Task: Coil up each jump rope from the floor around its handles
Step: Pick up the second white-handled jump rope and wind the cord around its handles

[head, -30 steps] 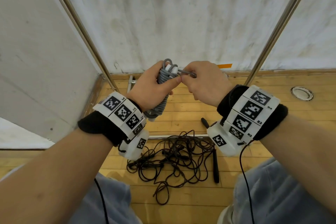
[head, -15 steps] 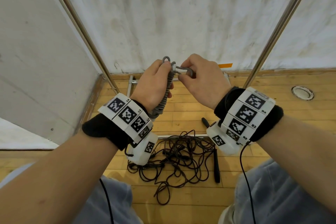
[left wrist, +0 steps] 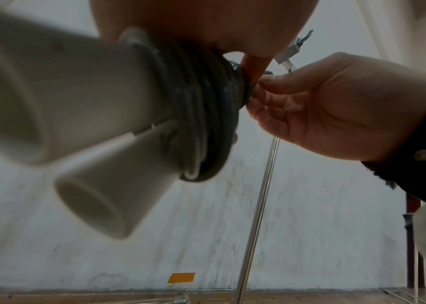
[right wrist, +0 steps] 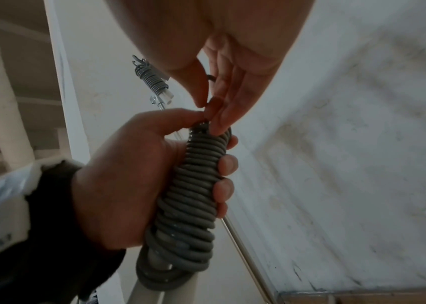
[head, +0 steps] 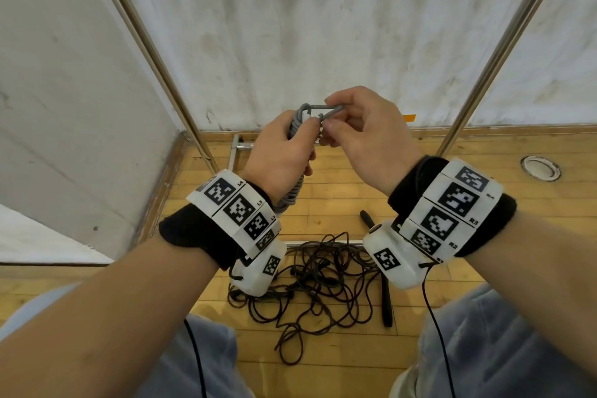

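A grey jump rope [head: 295, 184] [right wrist: 194, 185] is wound in tight turns around its two white handles [left wrist: 82, 131]. My left hand [head: 281, 158] [right wrist: 134, 174] grips the bundle upright at chest height, fingers curled around the coils. My right hand [head: 361, 136] [left wrist: 323, 107] pinches the last grey loop of rope [head: 319, 108] at the top of the bundle. A black jump rope [head: 316, 281] lies tangled on the wooden floor below, with a black handle [head: 386, 297] at its right side.
Two slanted metal poles [head: 155, 58] [head: 504, 52] rise on either side in front of a white wall. A low metal frame bar [head: 235, 152] lies on the floor near the wall. Another coiled grey rope [right wrist: 152, 80] hangs high on a pole. A round floor fitting [head: 541, 168] sits at right.
Both hands have risen and the bundle has turned more upright. My right hand has shifted from pulling the rope end sideways to pinching the loop above the bundle's top.
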